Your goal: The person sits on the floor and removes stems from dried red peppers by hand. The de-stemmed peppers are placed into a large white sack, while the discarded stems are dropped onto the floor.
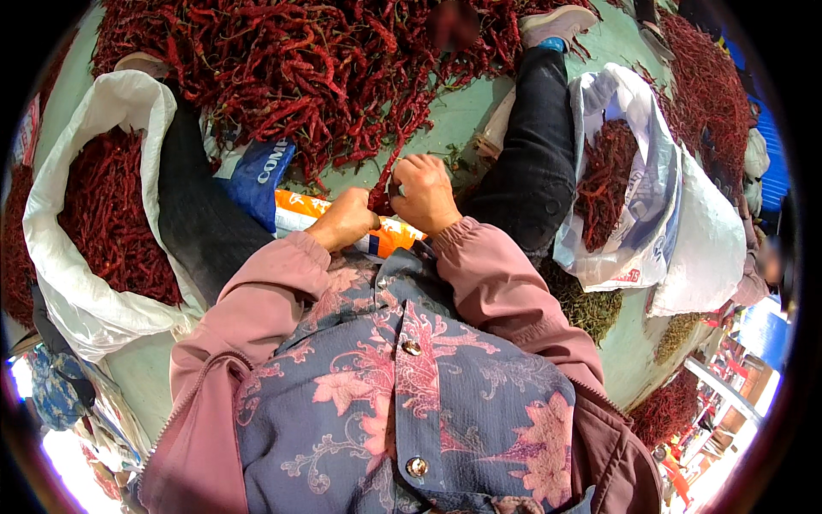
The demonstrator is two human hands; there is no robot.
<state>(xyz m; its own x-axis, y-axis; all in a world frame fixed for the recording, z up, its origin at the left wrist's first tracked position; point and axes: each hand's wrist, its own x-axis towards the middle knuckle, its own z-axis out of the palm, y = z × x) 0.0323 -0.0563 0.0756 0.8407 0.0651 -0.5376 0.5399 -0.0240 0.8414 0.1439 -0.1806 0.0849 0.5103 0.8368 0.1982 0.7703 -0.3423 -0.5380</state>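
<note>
Dried red chili peppers [378,199] sit between my two hands, close in front of my body. My left hand [344,220] is closed on their lower side, fingers curled and thumb pointing right. My right hand [423,190] closes on them from the right, its knuckles up and fingertips partly hidden. A large heap of long red chilies [291,77] spreads just beyond both hands. Under my wrists lies an orange and white printed bag [300,206], with a blue printed sack piece [261,174] beside it.
A white woven sack [51,206] full of chilies stands left of my left leg. Another white sack [664,206], part filled with darker chilies, stands beyond my right leg [535,146]. Green stems [589,300] lie near it. More chili heaps [706,86] and a person's shoe appear farther off.
</note>
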